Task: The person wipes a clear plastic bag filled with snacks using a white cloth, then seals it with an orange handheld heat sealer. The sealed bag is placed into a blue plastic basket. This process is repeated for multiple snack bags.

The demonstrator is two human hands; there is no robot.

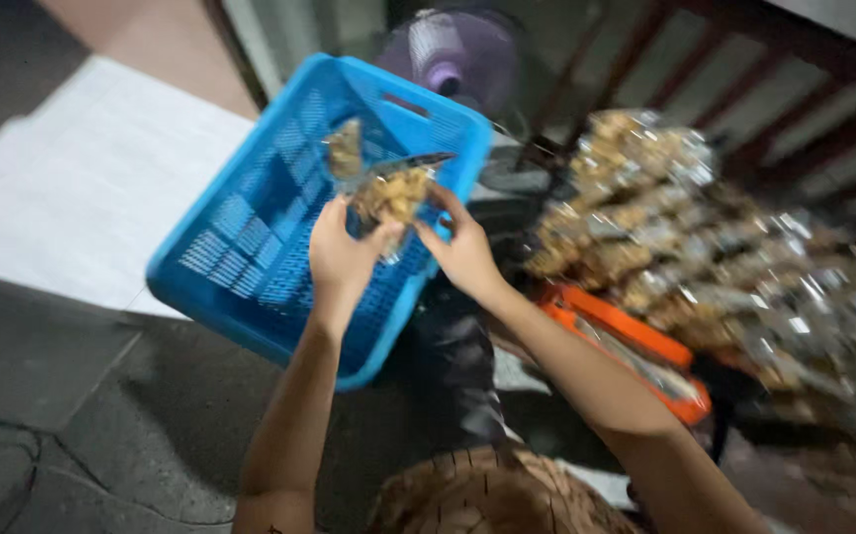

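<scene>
Where the floor (72, 396) darkens: heap of clear snack packs (705, 247) at right, tilted blue basket (250, 247), orange tray (635, 341); left hand (341, 259) and right hand (462, 252) both pinching one clear snack bag (391, 195) over basket.

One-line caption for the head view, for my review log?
Both hands, left hand and right hand, hold a clear snack packet over a tilted blue basket, beside a pile of similar packets.
</scene>
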